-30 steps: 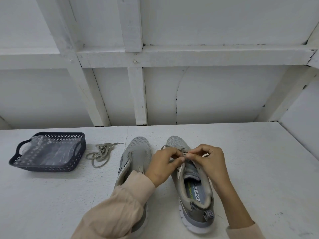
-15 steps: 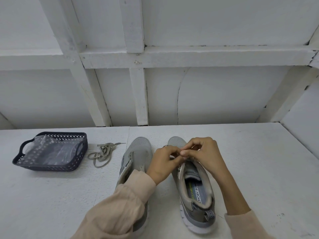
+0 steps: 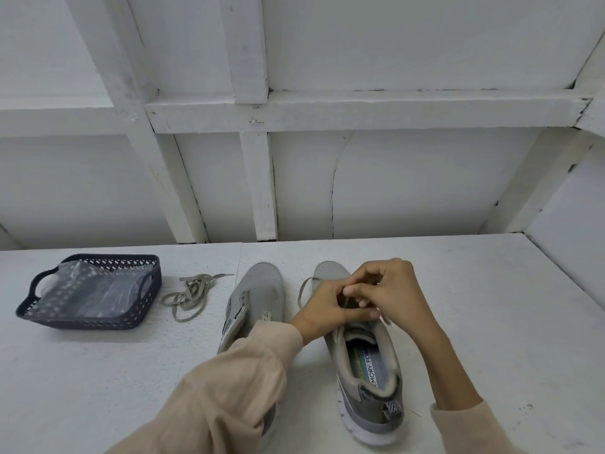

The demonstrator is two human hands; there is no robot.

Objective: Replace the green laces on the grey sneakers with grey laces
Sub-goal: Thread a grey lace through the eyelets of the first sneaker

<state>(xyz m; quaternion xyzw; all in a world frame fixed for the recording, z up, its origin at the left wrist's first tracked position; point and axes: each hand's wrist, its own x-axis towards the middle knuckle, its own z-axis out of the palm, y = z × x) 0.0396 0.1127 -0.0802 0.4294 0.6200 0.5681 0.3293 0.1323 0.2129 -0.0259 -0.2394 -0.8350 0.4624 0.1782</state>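
Two grey sneakers stand side by side on the white table, toes away from me. The left sneaker [image 3: 258, 299] has no lace in its eyelets. Over the tongue of the right sneaker [image 3: 366, 365] both hands meet. My left hand [image 3: 322, 311] and my right hand [image 3: 389, 291] pinch a thin lace [image 3: 302, 290] that loops out to the left of the toe. The eyelets under my fingers are hidden. A loose pile of greenish-grey lace [image 3: 191, 294] lies on the table left of the sneakers.
A dark blue mesh basket [image 3: 88, 319] with a clear plastic bag inside sits at the far left. White wooden wall framing rises behind the table. Bare table surface [image 3: 491, 306] lies right of the shoes.
My right hand has shifted up and over the left, fingers curling tighter on the lace. A loop of lace now shows left of the right sneaker's toe.
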